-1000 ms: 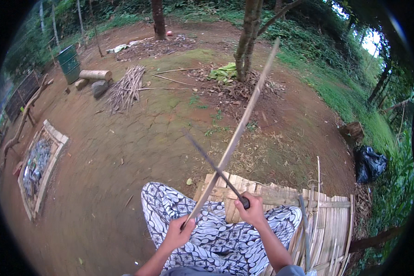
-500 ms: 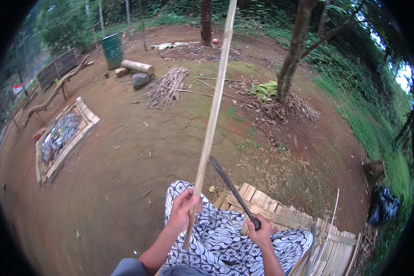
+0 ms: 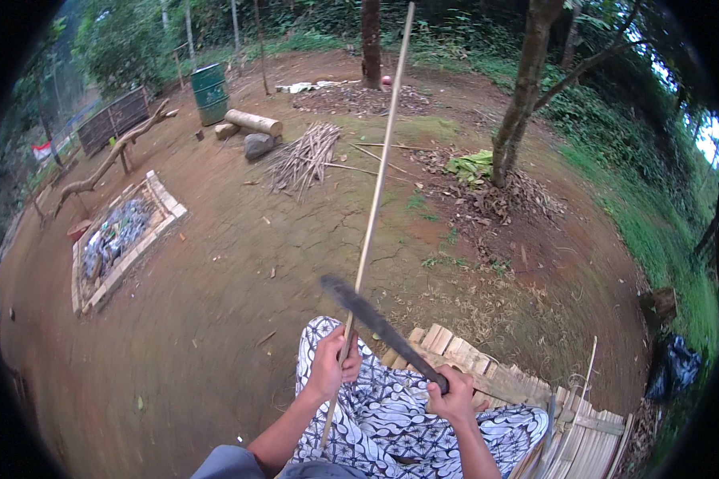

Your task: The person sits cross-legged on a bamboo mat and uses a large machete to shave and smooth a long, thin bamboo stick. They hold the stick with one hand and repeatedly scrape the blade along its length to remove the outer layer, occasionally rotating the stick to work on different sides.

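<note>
My left hand [image 3: 330, 363] is wrapped around a long, pale bamboo strip [image 3: 381, 176] near its lower end, above my left thigh. The strip slants up and away, its narrow edge toward me, and its bottom end comes down to the patterned cloth [image 3: 367, 415] on my lap. In my right hand [image 3: 456, 397] is the handle of a dark-bladed machete [image 3: 387, 331]. Its blade points up and to the left and passes in front of the strip just above my left hand. Whether blade and strip touch, I cannot tell.
To my right is a slatted bamboo seat [image 3: 591, 431], with a thin strip standing by it. A black plastic bag [image 3: 673, 367] lies beyond. Ahead are a stick pile [image 3: 307, 156], a log [image 3: 253, 121], a green drum [image 3: 209, 94], a tree [image 3: 519, 96] and a brick-edged bed [image 3: 136, 267].
The bamboo strip has turned from its broad face to its narrow edge. The machete has swung left, its blade now crossing the strip instead of standing right of it.
</note>
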### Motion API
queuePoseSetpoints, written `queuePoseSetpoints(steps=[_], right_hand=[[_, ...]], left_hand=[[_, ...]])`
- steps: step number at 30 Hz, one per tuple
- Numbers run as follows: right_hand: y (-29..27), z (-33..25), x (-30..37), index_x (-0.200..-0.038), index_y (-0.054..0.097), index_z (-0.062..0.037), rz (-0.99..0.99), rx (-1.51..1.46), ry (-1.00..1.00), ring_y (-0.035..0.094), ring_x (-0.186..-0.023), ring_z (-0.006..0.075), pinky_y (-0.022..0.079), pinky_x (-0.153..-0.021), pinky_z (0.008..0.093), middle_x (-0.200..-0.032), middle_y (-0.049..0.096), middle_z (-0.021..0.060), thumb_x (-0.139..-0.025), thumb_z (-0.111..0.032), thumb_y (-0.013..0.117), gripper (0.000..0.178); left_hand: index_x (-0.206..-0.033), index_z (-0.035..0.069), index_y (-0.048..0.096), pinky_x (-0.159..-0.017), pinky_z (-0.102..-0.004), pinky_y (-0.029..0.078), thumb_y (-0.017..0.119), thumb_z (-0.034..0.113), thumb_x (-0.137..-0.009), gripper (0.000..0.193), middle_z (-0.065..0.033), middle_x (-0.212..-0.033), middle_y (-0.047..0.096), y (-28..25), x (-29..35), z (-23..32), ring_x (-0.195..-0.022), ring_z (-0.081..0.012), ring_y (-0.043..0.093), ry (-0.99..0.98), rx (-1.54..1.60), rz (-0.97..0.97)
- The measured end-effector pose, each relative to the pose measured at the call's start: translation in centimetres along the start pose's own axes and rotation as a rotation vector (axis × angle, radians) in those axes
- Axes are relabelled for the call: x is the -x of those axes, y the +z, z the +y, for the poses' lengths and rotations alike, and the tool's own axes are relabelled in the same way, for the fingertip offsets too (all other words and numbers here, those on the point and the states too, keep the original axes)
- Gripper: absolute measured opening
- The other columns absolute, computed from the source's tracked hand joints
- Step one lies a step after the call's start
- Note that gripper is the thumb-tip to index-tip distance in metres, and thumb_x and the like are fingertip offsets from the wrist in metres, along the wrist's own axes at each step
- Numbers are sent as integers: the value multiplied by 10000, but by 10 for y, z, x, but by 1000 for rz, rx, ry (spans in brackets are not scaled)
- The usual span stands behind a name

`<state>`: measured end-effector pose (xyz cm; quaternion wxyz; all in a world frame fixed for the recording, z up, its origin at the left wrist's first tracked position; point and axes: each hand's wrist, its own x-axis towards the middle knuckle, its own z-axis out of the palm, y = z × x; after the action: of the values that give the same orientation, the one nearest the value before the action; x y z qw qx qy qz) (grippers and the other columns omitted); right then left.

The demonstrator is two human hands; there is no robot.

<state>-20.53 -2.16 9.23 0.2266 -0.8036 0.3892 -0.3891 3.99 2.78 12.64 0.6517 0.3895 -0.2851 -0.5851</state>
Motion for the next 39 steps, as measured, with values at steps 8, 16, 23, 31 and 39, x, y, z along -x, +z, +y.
queuePoseSetpoints(steps=[8, 16, 23, 31, 39], right_hand=[[-4, 0, -32, -726, 602, -95, -16, 280, -355, 594, -515, 228, 464, -480, 340, -590, 575, 61, -718, -482, 725, 406], [-28, 83, -44, -662, 594, -120, -8, 229, -265, 570, -466, 236, 448, -455, 358, -522, 555, 39, -750, -458, 678, 359], [5, 86, 10, -701, 603, -134, 53, 155, -238, 559, -473, 237, 443, -458, 366, -513, 527, 35, -763, -482, 651, 357], [-14, 107, 17, -686, 623, -135, 72, 216, -183, 564, -445, 228, 430, -421, 338, -504, 555, 38, -784, -547, 618, 424], [0, 93, 24, -732, 648, -123, 71, 212, -120, 598, -469, 246, 442, -402, 351, -514, 573, 57, -819, -588, 573, 478]], left_hand=[[-770, 76, 425, -396, -221, 253, 380, 308, -1016, 342, 33, -546, 343, 3, 17, -30, -442, -52, 325, -128, -303, -30], [-753, 8, 542, -462, -259, 356, 477, 262, -966, 337, 3, -544, 482, -26, 32, -41, -505, -56, 429, 99, -875, -14], [-761, 44, 496, -387, -223, 296, 424, 295, -998, 352, 31, -553, 413, -21, 31, -55, -434, -49, 388, -77, -776, -75], [-731, 55, 483, -411, -220, 304, 434, 259, -980, 325, 50, -572, 423, -18, 25, -63, -476, -32, 390, -9, -1038, -110], [-824, 57, 494, -400, -219, 305, 432, 292, -995, 298, 38, -583, 422, -9, 7, -64, -477, -44, 407, -208, -778, -91]])
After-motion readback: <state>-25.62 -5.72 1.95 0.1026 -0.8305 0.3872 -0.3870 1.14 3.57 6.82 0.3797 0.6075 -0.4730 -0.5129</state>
